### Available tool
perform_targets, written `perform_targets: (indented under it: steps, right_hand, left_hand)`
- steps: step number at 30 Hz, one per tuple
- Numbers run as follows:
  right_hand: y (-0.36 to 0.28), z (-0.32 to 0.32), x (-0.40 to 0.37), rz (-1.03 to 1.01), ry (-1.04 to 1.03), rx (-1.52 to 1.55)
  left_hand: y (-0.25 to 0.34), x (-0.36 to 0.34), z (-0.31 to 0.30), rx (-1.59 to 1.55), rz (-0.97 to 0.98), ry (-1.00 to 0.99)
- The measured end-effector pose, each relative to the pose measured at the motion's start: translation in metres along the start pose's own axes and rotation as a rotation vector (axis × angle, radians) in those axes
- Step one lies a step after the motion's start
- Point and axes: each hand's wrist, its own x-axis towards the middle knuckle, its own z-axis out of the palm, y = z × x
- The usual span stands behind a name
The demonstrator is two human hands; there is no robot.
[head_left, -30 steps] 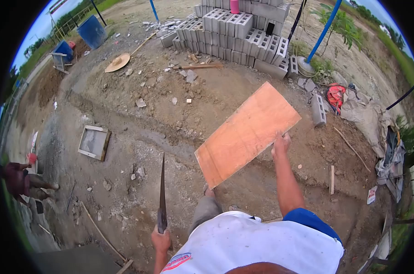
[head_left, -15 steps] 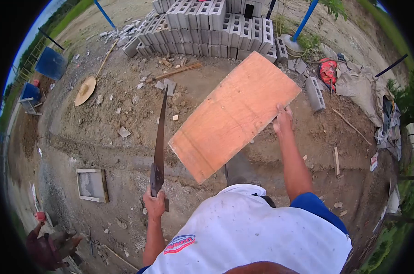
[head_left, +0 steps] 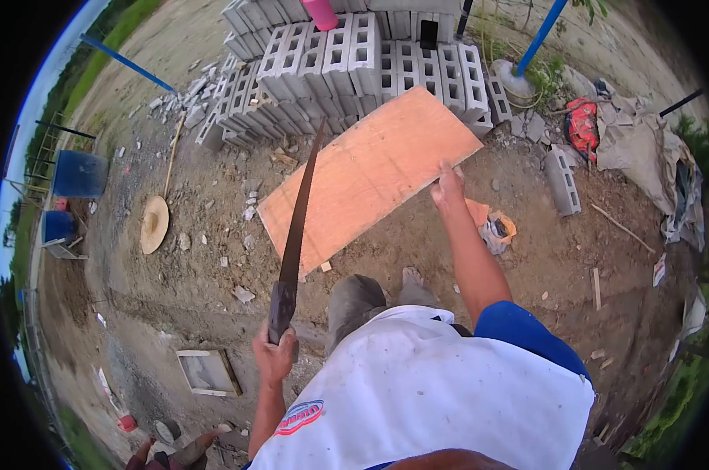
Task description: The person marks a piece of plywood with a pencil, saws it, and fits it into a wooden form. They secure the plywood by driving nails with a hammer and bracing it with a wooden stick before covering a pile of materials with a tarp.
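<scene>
My left hand (head_left: pixel 274 354) is closed round the dark handle of a handsaw (head_left: pixel 297 223), whose long rusty blade points up and away from me. The blade overlaps the left part of a plywood board (head_left: pixel 382 168) in this view. My right hand (head_left: pixel 449 186) grips that orange-brown board by its near right edge, thumb showing on the upper face. The board is held tilted above the dirt, its far edge overlapping the stacked concrete blocks (head_left: pixel 311 59).
A pink container (head_left: pixel 321 14) and a dark phone-like object (head_left: pixel 429 34) rest on the blocks. One concrete block (head_left: pixel 562 182) stands at right. A straw hat (head_left: pixel 155 225), wooden frame (head_left: pixel 209 372) and blue drum (head_left: pixel 80 174) are at left. Another person (head_left: pixel 184 456) is at lower left.
The board and both hands have shifted left in view, and the saw blade now overlaps the board. The view has moved closer to the block stack; a bag on the ground has come into sight.
</scene>
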Motion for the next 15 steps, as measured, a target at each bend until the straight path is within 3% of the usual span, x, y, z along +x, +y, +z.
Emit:
perform_targets:
  steps: [7, 12, 15]
  right_hand:
    - [0.104, 0.123, 0.144, 0.066, -0.048, 0.285]
    - [0.19, 0.212, 0.249, 0.075, 0.014, 0.417]
    - [0.238, 0.244, 0.311, 0.018, 0.098, 0.441]
  left_hand:
    - [0.036, 0.2, -0.02, -0.062, 0.1, -0.097]
    - [0.032, 0.412, -0.056, 0.167, 0.052, -0.303]
    - [0.038, 0.541, -0.068, 0.238, 0.148, -0.386]
